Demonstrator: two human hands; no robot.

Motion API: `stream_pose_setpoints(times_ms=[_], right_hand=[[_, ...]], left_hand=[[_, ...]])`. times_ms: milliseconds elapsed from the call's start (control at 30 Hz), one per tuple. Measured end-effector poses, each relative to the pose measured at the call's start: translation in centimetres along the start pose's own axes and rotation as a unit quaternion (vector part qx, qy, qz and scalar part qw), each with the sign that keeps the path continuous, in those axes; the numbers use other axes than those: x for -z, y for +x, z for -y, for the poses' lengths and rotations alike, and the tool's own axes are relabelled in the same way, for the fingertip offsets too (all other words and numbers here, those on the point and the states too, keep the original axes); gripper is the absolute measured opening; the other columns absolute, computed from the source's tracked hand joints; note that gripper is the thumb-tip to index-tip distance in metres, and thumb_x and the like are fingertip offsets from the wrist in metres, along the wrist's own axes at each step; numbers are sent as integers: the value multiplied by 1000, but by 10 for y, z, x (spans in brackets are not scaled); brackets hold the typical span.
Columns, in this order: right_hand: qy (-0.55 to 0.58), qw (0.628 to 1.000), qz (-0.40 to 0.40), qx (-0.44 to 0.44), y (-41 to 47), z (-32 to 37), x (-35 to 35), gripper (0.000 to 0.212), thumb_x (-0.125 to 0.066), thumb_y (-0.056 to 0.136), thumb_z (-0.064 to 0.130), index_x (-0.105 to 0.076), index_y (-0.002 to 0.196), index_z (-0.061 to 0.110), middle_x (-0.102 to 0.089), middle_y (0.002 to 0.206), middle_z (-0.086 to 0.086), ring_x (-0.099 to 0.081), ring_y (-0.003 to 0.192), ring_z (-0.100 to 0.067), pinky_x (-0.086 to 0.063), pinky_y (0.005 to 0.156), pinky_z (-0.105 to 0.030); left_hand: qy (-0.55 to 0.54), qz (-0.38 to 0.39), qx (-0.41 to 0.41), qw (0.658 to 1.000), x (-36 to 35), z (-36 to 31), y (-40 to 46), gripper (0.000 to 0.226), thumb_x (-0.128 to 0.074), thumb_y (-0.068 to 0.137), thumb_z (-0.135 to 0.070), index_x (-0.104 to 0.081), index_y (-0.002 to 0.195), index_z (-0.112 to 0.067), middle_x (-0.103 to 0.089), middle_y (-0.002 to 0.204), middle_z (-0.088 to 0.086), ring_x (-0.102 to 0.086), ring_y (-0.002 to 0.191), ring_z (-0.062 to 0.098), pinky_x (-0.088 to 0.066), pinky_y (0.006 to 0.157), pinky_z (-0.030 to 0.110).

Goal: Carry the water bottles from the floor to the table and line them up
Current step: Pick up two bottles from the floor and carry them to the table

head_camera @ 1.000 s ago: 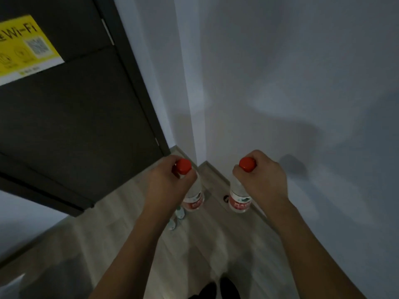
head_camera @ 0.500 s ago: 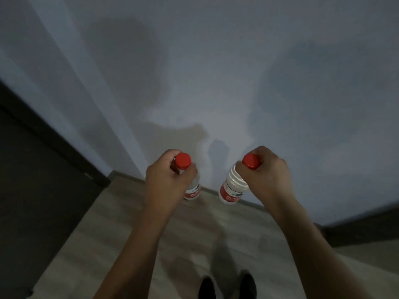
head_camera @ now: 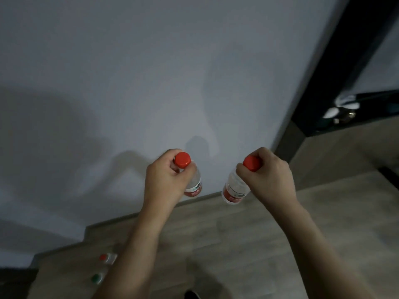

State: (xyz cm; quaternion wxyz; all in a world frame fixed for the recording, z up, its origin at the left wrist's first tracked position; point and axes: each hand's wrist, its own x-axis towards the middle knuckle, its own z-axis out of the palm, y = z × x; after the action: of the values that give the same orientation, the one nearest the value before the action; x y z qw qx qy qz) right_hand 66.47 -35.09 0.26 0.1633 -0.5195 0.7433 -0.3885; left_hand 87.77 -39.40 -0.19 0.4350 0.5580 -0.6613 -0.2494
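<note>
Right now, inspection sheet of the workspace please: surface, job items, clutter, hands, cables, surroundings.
Surface: wood-look floor; no table clearly in view.
Job's things: two red-capped water bottles held up, left bottle and right bottle; two more bottles on the floor, red-capped one and green-capped one, blurred.
Clutter: blurred light objects past the dark frame, cannot identify.
Hands: left hand and right hand each gripping a bottle at the neck.
Cables: nothing seen.
Surroundings: plain grey wall, dark frame at right.

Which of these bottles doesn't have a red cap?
The bottle nearest the bottom-left corner, on the floor: its cap is green. The floor bottle beside it and both held bottles have red caps.
</note>
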Motion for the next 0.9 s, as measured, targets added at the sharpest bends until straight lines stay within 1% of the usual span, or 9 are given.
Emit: stream_pose_setpoints(times_ms=[100, 167, 267, 367, 433, 533, 633, 800, 900], right_hand=[[-5, 998, -43, -34, 0, -46, 58, 18, -66, 70, 40, -53, 74, 29, -58, 65, 12, -57, 63, -6, -53, 58, -33], [-13, 996, -64, -63, -1, -75, 94, 19, -65, 69, 41, -52, 72, 27, -57, 64, 10, -58, 63, -11, -53, 60, -36], [-19, 990, -94, -101, -5, -119, 146, 20, -64, 68, 40, -52, 73, 25, -57, 65, 7, -60, 65, -16, -56, 61, -43], [-29, 981, -133, -136, -13, -161, 197, 21, -63, 69, 40, -52, 73, 23, -57, 65, 6, -60, 65, -18, -55, 60, -44], [-32, 974, -163, -156, -20, -187, 228, 22, -63, 68, 40, -50, 71, 23, -56, 63, 5, -59, 63, -18, -55, 59, -43], [-43, 961, -202, -183, -29, -221, 270, 23, -63, 69, 42, -52, 72, 22, -57, 64, 7, -58, 61, -14, -55, 59, -42], [-53, 945, -247, -209, -38, -248, 302, 25, -64, 69, 40, -51, 71, 19, -56, 61, 5, -57, 59, -14, -54, 59, -42], [-55, 912, -316, -256, -53, -291, 357, 23, -66, 68, 41, -52, 73, 24, -55, 64, 8, -57, 63, -13, -54, 62, -42], [-59, 898, -342, -271, -58, -314, 387, 24, -65, 68, 41, -52, 73, 23, -55, 64, 6, -56, 63, -16, -54, 61, -43]], left_hand=[[-8, 42, -26, 999, -59, -41, -2, 10, -70, 72, -32, -64, 78, -26, -50, 56, -8, -43, 51, 5, -37, 50, 19], [-18, 67, -40, 997, -99, -68, -6, 10, -71, 73, -31, -64, 77, -25, -52, 58, -4, -44, 52, 5, -38, 51, 22], [-30, 106, -66, 992, -158, -108, -16, 8, -73, 75, -28, -65, 77, -26, -57, 60, -8, -49, 54, 5, -39, 51, 17], [-40, 152, -90, 983, -216, -149, -29, 9, -75, 77, -27, -67, 80, -26, -63, 66, -4, -57, 62, 15, -47, 57, 27], [-55, 174, -112, 977, -254, -177, -38, 10, -73, 76, -30, -66, 80, -25, -63, 68, -2, -59, 65, 18, -49, 60, 34], [-75, 204, -157, 963, -303, -216, -54, 11, -73, 76, -32, -65, 78, -25, -62, 67, -7, -57, 62, 10, -47, 56, 25], [-96, 255, -184, 945, -343, -250, -66, 11, -74, 77, -32, -65, 78, -25, -61, 65, -10, -57, 61, 4, -44, 54, 16], [-142, 335, -198, 910, -411, -307, -89, 11, -76, 77, -28, -65, 78, -24, -64, 68, -5, -61, 66, 12, -51, 62, 27], [-160, 365, -211, 893, -445, -333, -102, 11, -75, 76, -30, -66, 79, -25, -63, 67, -7, -58, 64, 6, -50, 61, 24]])
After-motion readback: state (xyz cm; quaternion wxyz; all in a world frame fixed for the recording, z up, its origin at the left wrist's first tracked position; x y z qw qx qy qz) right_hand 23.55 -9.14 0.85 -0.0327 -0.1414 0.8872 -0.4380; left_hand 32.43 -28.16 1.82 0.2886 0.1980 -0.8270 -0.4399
